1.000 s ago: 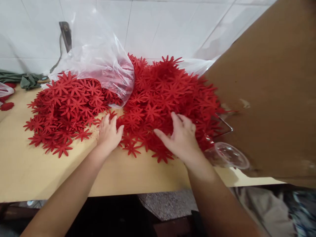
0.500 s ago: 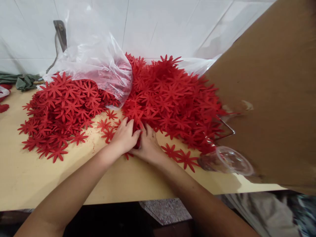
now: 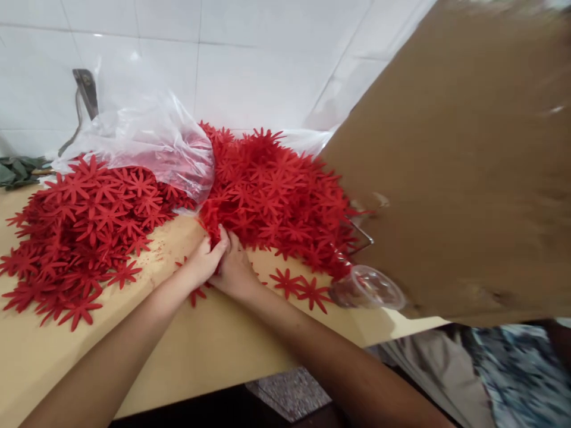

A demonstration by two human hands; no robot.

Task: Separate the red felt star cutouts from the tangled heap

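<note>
Together at the near edge of a heap of red fabric flowers (image 3: 285,184), my left hand (image 3: 207,257) and my right hand (image 3: 235,264) are closed round a bunch of red flowers (image 3: 216,235). Fingers of both hands wrap the bunch and hide most of it. A few loose flowers (image 3: 196,295) lie partly under my wrists. To the right of my right hand, two single flowers (image 3: 312,292) rest flat on the table (image 3: 196,356).
Another red flower pile (image 3: 89,232) spreads at the left, under a clear plastic bag (image 3: 151,142). A large cardboard box (image 3: 455,178) blocks the right side, with a clear plastic cup (image 3: 370,288) lying beside it. Green cloth-like leaves (image 3: 20,171) sit far left; a tiled wall (image 3: 267,77) stands behind.
The view has swung right, so everything sits further left. My hands have drawn closer together, and red flowers now show gathered between them.
</note>
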